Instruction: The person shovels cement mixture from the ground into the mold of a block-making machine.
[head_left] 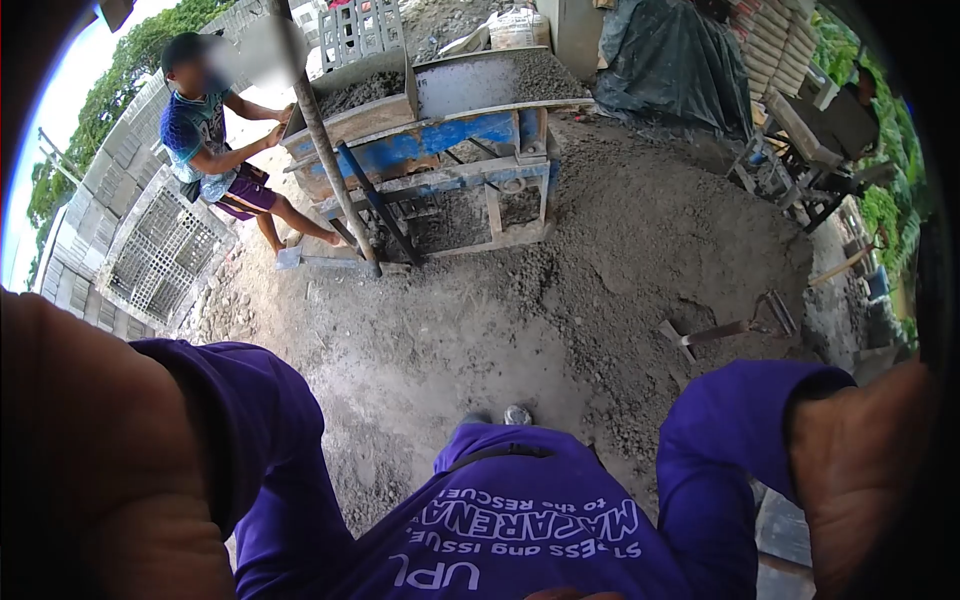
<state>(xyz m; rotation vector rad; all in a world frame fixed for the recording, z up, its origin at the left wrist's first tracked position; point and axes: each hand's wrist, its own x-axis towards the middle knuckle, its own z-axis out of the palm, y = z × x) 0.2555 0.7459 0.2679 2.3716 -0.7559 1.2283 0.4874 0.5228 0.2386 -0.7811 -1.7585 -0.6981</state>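
Flanking the view at lower left and lower right, the left hand point(110, 470) and right hand point(865, 470) show only wrist-side skin, apparently raised close to the head camera, so I cannot tell whether their fingers are spread, closed or holding anything. Nearest the right one, a shovel-like tool point(720, 331) lies at centre right, while at top centre a blue frame point(425, 143) lifts grey mix point(360, 93), presumably for the co-worker's point(208, 140) easier reach. The purple shirt point(540, 490), bottom centre, reads "UPL", "MACARENA" and "to the RESCUE".

Over there, far left: person point(212, 140) beside bench point(440, 146) | trough point(372, 122) on it | far right: tarp point(672, 65), then sacks point(776, 38) | nearer right: tool point(722, 332) on ground point(430, 350)
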